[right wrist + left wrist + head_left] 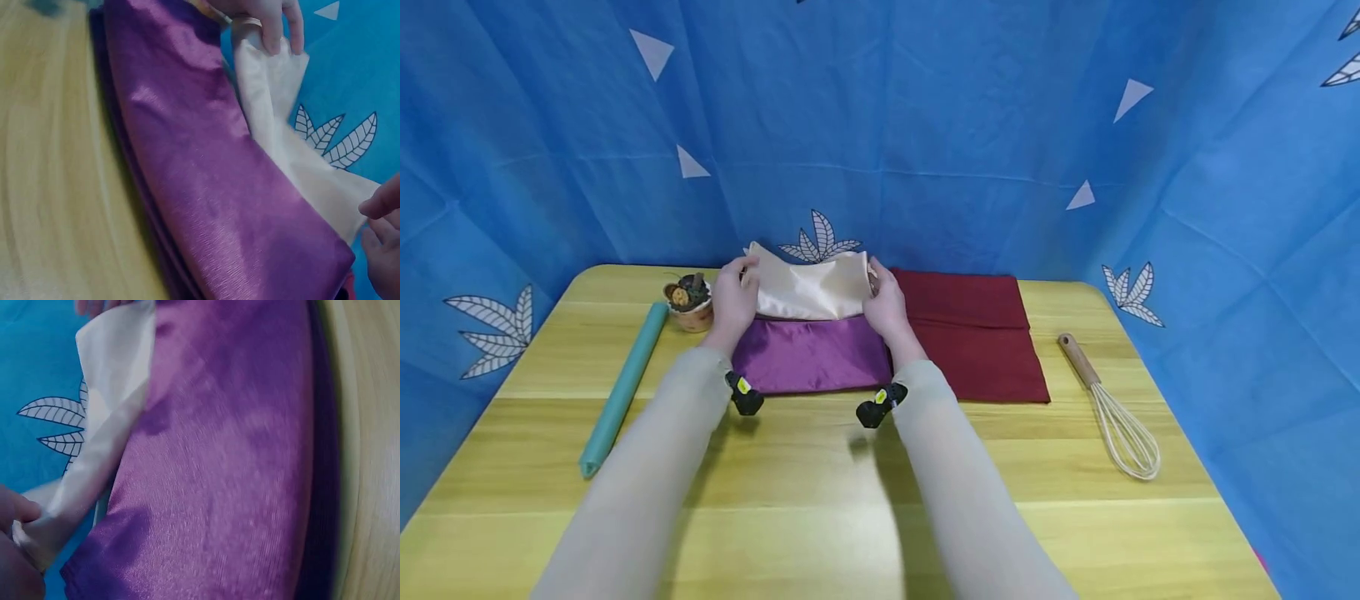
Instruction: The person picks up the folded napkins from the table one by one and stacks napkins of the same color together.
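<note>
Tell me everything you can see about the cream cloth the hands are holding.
The cream cloth is a pale, satiny fabric with a soft sheen and loose folds. Both hands hold it up by its ends: the left hand pinches one end, the right hand the other. It hangs slack between them at the far edge of the purple cloth, its lower edge overlapping that cloth, in front of the blue backdrop.

A teal roll (622, 388), small pot (688, 302), dark red cloth (977, 333) and whisk (1114, 413) lie on the wooden table (820, 483).
</note>
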Motion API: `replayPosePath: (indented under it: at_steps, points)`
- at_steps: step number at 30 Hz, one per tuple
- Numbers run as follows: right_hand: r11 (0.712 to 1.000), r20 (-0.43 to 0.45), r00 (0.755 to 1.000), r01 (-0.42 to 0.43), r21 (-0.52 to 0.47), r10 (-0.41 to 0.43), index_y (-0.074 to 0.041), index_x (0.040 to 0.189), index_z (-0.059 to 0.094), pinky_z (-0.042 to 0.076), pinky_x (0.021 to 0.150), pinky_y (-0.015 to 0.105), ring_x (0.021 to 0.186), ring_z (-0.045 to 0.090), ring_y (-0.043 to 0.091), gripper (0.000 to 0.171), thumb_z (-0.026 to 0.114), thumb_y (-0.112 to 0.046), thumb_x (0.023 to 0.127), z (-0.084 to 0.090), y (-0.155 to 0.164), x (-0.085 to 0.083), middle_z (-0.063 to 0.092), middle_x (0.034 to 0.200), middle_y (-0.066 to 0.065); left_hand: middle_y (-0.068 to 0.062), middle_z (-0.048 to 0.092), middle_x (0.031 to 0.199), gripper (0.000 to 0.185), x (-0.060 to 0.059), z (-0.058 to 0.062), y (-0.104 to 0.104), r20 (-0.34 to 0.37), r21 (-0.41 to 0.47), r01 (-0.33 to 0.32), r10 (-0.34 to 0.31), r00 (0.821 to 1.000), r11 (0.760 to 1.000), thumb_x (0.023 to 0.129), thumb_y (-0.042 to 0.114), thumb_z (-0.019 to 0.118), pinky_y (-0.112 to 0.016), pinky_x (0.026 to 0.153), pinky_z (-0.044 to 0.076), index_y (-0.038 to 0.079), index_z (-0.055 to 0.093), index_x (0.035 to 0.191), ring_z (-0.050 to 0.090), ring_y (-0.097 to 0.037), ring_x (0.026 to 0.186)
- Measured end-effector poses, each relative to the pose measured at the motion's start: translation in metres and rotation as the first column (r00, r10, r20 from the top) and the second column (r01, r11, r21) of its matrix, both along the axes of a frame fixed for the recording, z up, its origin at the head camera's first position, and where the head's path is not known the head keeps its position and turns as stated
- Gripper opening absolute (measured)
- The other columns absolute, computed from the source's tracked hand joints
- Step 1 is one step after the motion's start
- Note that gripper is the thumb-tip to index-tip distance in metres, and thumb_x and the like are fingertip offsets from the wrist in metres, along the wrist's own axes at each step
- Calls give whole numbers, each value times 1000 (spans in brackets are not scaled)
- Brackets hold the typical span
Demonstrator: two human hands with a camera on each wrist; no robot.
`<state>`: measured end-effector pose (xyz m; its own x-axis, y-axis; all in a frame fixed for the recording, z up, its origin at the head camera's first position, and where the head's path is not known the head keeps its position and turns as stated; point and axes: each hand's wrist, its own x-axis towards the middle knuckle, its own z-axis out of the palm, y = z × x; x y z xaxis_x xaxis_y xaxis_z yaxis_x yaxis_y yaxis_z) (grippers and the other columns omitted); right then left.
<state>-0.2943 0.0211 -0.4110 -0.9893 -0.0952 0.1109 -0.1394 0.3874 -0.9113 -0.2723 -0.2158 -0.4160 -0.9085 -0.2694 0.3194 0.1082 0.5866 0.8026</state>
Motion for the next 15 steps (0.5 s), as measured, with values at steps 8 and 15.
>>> replayPosePath:
  at_steps: [8,15]
  points:
    - [1000,17,1000,-14,14,14,-5,148,32,37,104,30,135,35,20,70,42,17,83,-4,7,9,31,152,11,-26,53,124,38,2,7,10,-62,-177,-1,-11,998,984,85,-11,54,-47,103,32,-8,58,122,44,-38,120]
    - [998,-14,999,-36,52,37,-5,142,43,44,97,31,125,48,23,59,43,15,86,-4,21,28,48,138,13,-23,58,109,33,25,11,53,8,-73,221,-221,975,972,87,-4,59,-42,87,48,-7,59,119,57,-35,98]
